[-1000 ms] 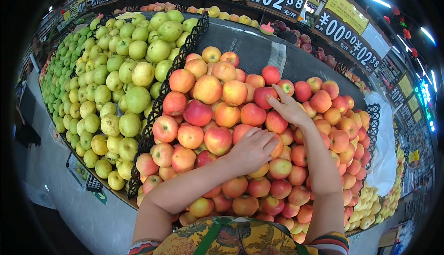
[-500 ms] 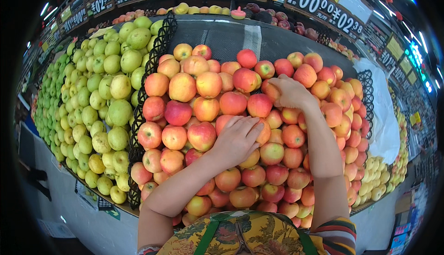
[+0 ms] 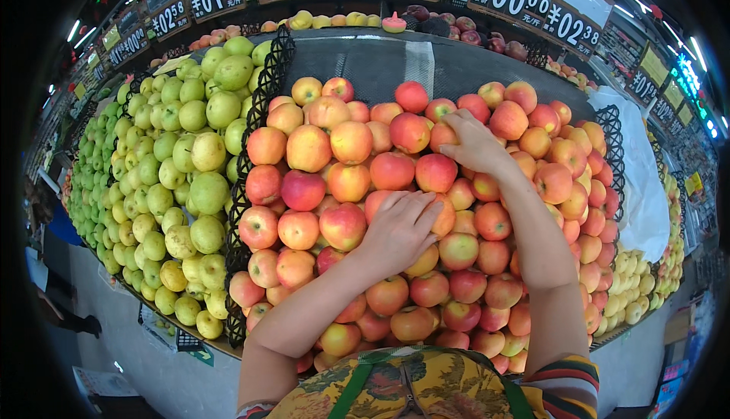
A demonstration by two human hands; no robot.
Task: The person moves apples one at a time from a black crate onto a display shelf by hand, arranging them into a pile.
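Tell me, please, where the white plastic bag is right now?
In the head view, the white bag lies on the right, draped beside the black divider edging the red apples, above the yellow fruit.

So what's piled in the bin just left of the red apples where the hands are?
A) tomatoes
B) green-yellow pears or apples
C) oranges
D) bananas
B: the neighbouring bin, past the black divider, is heaped with green-yellow fruit, while both hands rest on the red apples.
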